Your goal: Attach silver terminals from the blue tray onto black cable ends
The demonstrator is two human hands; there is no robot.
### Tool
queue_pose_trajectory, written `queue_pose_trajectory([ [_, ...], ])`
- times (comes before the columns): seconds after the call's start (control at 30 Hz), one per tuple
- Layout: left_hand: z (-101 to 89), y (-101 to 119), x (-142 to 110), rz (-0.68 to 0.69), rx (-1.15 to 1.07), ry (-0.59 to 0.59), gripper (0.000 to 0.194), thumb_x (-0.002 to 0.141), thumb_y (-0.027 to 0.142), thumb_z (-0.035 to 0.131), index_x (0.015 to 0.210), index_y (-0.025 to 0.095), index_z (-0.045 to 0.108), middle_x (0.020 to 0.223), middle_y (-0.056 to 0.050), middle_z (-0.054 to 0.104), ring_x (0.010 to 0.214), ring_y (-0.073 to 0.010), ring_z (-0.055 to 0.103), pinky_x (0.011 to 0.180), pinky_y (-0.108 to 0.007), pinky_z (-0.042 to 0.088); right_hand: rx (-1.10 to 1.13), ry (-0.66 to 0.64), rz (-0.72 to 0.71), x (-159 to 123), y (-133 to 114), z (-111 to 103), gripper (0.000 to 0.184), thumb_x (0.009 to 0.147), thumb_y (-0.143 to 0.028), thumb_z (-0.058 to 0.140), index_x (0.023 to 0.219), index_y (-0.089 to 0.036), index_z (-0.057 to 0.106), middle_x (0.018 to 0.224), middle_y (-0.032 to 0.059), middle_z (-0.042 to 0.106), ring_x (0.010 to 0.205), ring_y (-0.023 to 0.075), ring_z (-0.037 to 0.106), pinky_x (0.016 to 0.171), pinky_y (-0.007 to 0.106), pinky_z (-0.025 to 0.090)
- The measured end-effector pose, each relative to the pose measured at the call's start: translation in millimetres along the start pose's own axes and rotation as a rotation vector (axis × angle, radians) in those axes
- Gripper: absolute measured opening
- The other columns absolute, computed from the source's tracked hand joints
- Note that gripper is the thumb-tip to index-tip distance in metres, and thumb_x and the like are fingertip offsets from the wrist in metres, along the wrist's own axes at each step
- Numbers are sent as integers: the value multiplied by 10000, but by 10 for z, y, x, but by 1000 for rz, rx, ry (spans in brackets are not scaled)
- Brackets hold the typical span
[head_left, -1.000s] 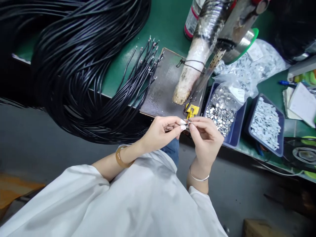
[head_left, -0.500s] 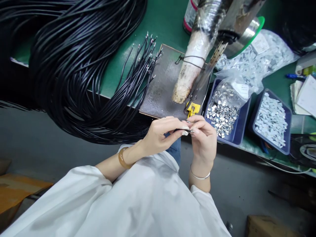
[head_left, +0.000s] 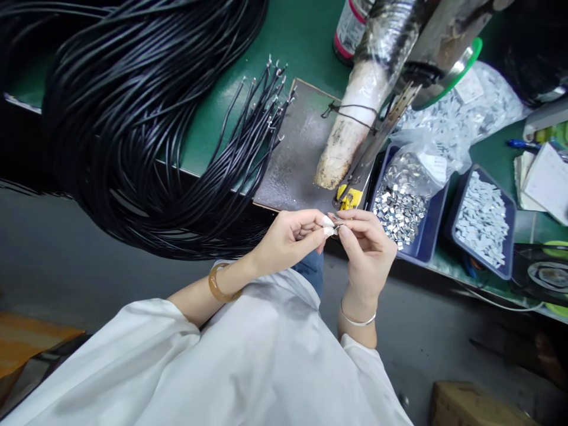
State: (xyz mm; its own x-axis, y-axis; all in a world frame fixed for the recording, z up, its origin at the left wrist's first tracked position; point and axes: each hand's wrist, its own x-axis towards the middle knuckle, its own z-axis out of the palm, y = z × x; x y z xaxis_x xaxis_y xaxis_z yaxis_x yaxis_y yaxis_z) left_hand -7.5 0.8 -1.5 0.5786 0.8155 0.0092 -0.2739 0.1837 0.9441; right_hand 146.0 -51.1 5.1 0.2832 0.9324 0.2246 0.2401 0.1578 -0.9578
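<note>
My left hand [head_left: 295,239] and my right hand [head_left: 368,242] meet in front of the bench edge, both closed in a pinch. Between their fingertips is a tiny shiny tip [head_left: 336,228] that looks like the end of a thin black cable; most of it is hidden by the fingers. Left of the hands, a large bundle of black cables [head_left: 119,136] hangs over the bench edge, its stripped wire ends [head_left: 273,97] fanned out on the green bench [head_left: 231,112]. Just beyond my fingers is a yellow piece [head_left: 349,196] below a metal tool.
A dark plate [head_left: 297,160] lies under a plastic-wrapped tube [head_left: 344,136]. To the right stand a blue tray [head_left: 437,228] of small metal pieces and another blue tray [head_left: 510,248] of pale pieces. Behind them are plastic bags [head_left: 488,112] of parts and a jar [head_left: 348,32].
My fingertips have shifted on the small piece, and less of its dark length shows now. The right thumb now points up toward the left fingertips. The whole view has shifted slightly.
</note>
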Motion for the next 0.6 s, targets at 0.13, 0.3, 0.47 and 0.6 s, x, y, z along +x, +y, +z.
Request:
queue_pose_trajectory([
  [0.13, -17, -11, -1, 18, -26, -8, 174, 935, 277, 605, 836, 134, 605, 611, 17, 583, 541, -69, 537, 552, -180, 450, -13, -14, -15, 10, 9, 5, 103, 877, -189, 705, 910, -275, 753, 989, 11, 731, 940, 146, 710, 760, 289, 620],
  [0.3, -26, -28, 8, 20, -37, -6, 198, 915, 324, 641, 859, 136, 616, 632, 7, 598, 558, -78, 550, 559, -190, 466, -57, -8, -27, 17, 19, -4, 79, 881, -205, 696, 908, -262, 745, 986, 20, 738, 935, 152, 709, 749, 303, 613],
  [0.47, -3, -38, 19, 31, -19, 25, 208, 906, 326, 652, 839, 129, 661, 645, 5, 604, 581, -77, 547, 579, -190, 466, -73, 7, -25, 15, 20, 12, 33, 874, -217, 706, 882, -241, 728, 971, 26, 733, 916, 157, 718, 760, 316, 626],
  [0.6, 28, -56, 28, 62, -7, 117, 162, 865, 282, 690, 818, 128, 678, 731, -15, 664, 641, -88, 576, 625, -200, 484, -134, 48, -70, -7, -3, 43, 45, 878, -205, 703, 891, -242, 726, 987, 30, 727, 902, 166, 728, 775, 341, 641],
])
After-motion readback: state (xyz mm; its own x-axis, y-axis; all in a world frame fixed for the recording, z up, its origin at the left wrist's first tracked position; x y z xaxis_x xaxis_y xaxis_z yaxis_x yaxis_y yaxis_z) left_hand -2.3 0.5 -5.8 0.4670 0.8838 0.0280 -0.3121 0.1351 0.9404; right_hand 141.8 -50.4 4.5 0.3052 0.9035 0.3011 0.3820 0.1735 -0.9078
